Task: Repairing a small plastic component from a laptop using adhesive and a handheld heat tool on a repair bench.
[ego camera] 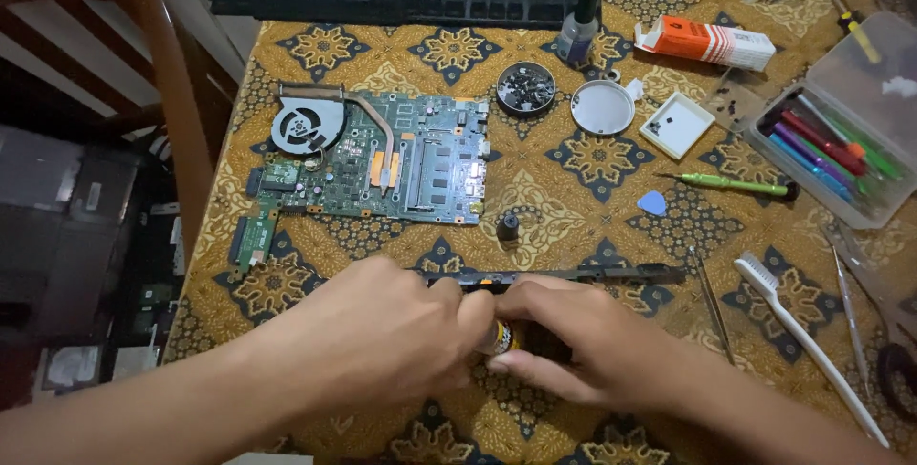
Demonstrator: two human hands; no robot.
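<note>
My left hand (pixel 382 331) and my right hand (pixel 573 341) meet near the front of the table, both closed on a small bottle-like object with a yellow label (pixel 499 337), mostly hidden by the fingers. Just beyond the hands lies a long black plastic strip (pixel 592 274). A small black cap (pixel 508 227) stands on the patterned cloth behind the strip. A green laptop motherboard (pixel 382 159) with a fan and copper heat pipe lies further back on the left.
A round tin of screws (pixel 525 89), a round lid (pixel 603 107), a white square tray (pixel 676 125), a green screwdriver (pixel 735 184), a blue pick (pixel 652 202), a white brush (pixel 802 331), tweezers (pixel 712 303), a clear box of tools (pixel 841 131), an orange-white carton (pixel 707 42).
</note>
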